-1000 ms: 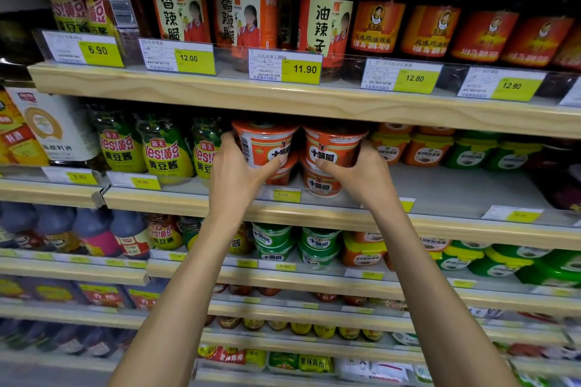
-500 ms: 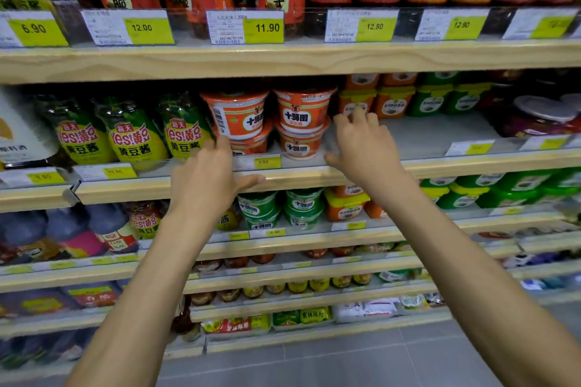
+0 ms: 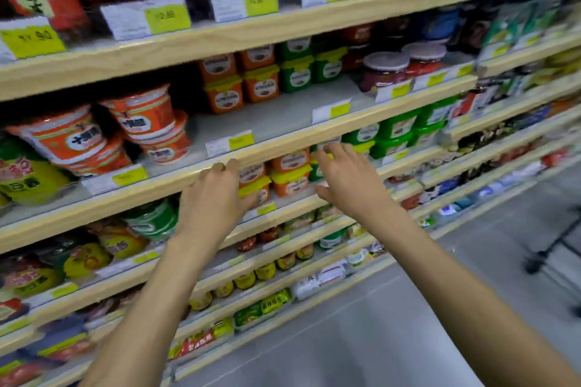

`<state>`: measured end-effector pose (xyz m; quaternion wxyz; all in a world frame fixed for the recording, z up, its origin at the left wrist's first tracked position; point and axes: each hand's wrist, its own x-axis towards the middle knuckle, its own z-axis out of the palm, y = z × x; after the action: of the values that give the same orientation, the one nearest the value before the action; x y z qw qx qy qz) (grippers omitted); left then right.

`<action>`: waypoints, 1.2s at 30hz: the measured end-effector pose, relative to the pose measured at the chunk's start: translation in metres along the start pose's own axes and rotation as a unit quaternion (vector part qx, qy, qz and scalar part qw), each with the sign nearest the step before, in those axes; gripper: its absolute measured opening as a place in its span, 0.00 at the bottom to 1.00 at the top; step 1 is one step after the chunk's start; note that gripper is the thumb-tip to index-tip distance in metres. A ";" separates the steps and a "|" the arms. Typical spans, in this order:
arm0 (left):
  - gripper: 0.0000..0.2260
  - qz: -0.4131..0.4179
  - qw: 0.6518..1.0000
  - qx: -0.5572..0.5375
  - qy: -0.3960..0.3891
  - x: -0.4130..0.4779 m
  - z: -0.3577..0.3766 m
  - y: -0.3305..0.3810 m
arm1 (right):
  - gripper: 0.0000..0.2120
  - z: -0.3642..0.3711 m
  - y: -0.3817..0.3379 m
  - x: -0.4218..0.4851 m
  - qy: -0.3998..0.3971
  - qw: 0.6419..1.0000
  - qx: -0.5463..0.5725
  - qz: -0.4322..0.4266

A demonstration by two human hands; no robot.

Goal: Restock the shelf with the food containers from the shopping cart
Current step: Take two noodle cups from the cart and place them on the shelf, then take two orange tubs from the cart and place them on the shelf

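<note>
At the far left of the wooden shelf (image 3: 176, 181), green-and-yellow sauce pouches (image 3: 25, 176) crowd the edge of the view. Just right of them stand the orange food containers (image 3: 151, 126), round tubs stacked two high in two stacks side by side, the left stack (image 3: 69, 141) leaning a little toward the right one. Further right on the same board, bare grey shelf floor runs back to small orange tubs with yellow lids (image 3: 224, 94) and green tubs (image 3: 297, 72) set against the rear, and then dark jars with pale lids (image 3: 386, 67) at the right end. The left hand (image 3: 213, 198) hangs in front of the shelf lip, below and right of the orange containers, fingers loosely spread and empty, fingertips level with the wooden edge; whether they touch it is unclear. The right hand (image 3: 349, 179) is beside it, well apart from the containers, fingers splayed wide and holding nothing, in front of orange and green tubs on the shelf below. Yellow price tags (image 3: 240, 141) line the shelf fronts. At the far right, over grey floor, a dark wheeled frame (image 3: 547, 248) shows, blurred.
</note>
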<state>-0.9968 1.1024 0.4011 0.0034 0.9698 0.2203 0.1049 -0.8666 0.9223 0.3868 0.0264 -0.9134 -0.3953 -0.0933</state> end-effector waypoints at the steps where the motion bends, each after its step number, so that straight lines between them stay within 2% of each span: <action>1: 0.30 0.014 1.000 0.003 -0.007 0.006 0.004 0.023 | 0.25 0.003 0.026 -0.009 -0.007 1.000 -0.008 0.013; 6: 0.27 0.082 0.996 -0.002 -0.032 0.039 0.026 0.152 | 0.27 0.011 0.159 -0.056 -0.038 0.995 -0.036 0.082; 11: 0.29 0.162 0.984 0.045 -0.058 0.067 0.054 0.291 | 0.29 0.015 0.287 -0.110 -0.067 0.983 -0.038 0.165; 17: 0.29 0.252 0.960 0.028 -0.121 0.092 0.086 0.436 | 0.27 0.012 0.408 -0.184 -0.086 0.960 -0.011 0.267; 26: 0.24 0.397 0.908 0.039 -0.129 0.133 0.140 0.631 | 0.23 0.042 0.566 -0.275 -0.120 0.900 -0.011 0.419; 31: 0.26 0.434 0.882 0.011 -0.185 0.175 0.183 0.746 | 0.23 0.070 0.651 -0.315 -0.171 0.860 -0.017 0.480; 36: 0.25 0.467 0.861 0.005 -0.200 0.209 0.219 0.858 | 0.25 0.087 0.739 -0.341 -0.198 0.821 -0.020 0.535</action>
<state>-0.4014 0.4260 0.2742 -0.0066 0.9591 -0.2633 -0.1035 -0.5453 0.1814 0.2554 -0.0248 -0.9804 0.1612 0.1104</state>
